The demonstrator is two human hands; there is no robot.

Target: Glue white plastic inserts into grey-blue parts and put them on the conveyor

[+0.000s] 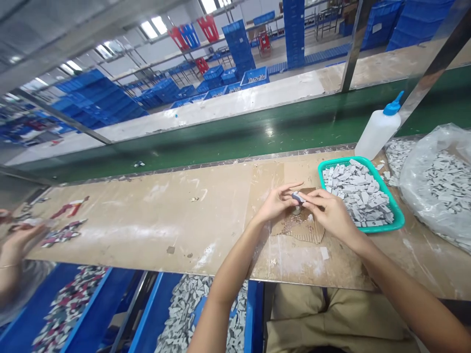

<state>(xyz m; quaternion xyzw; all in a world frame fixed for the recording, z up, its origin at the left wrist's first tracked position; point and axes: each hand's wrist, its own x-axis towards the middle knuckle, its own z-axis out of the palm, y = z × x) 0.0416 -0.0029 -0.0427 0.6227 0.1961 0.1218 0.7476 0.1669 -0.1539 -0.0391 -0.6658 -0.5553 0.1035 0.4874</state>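
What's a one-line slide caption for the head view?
Right hand pinches a small blue-and-grey piece against the left hand over a cardboard scrap, beside a teal tray of grey pieces.

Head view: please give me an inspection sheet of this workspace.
Surface: scuffed beige workbench with a cardboard sheet on it.
Job's things: small blue-and-grey piece pinched between both hands; loose grey pieces heaped in a teal tray.
Clutter: white squeeze bottle with a blue cap; plastic bag of grey pieces.
Grippers: left hand and right hand meet above the cardboard sheet.
Cables: nothing seen.
Surroundings: green conveyor belt behind the bench; co-worker's hand at far left; stacked blue crates beyond.
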